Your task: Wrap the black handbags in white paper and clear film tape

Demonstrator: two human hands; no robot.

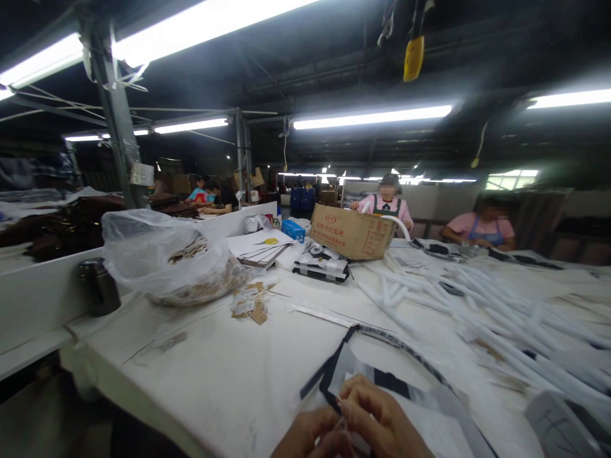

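I am pinching something small and pale, too blurred to name, between both hands at the table's (229, 375) near edge: my left hand (308, 436) and right hand (377, 420) are touching, fingers closed together over a grey and black garment (410, 397).

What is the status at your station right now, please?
Left hand and right hand together at the table edge, pinching a grey-and-black garment piece. White strips piled alongside, apart from it. Nothing over the hands.
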